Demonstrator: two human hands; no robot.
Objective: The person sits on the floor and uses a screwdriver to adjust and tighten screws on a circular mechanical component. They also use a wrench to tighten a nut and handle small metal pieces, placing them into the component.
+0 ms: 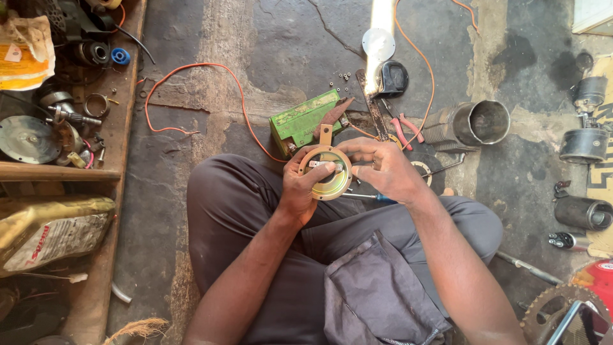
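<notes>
I sit on the floor and hold a round brass-coloured metal plate [331, 174] with a tab on top in front of my knees. My left hand [305, 185] grips its left edge, thumb across the face. My right hand [382, 167] holds the right edge, fingers curled at the rim. A blue-handled screwdriver [377, 198] lies under my right hand on my lap.
A green box-shaped battery [300, 121] sits on the concrete floor ahead, with an orange wire [191, 70], red-handled pliers [403, 130], a black part [391, 78] and a finned metal cylinder [469, 124]. A wooden shelf [64, 172] of parts stands left. More cylinders [584, 145] and a sprocket [555, 313] lie right.
</notes>
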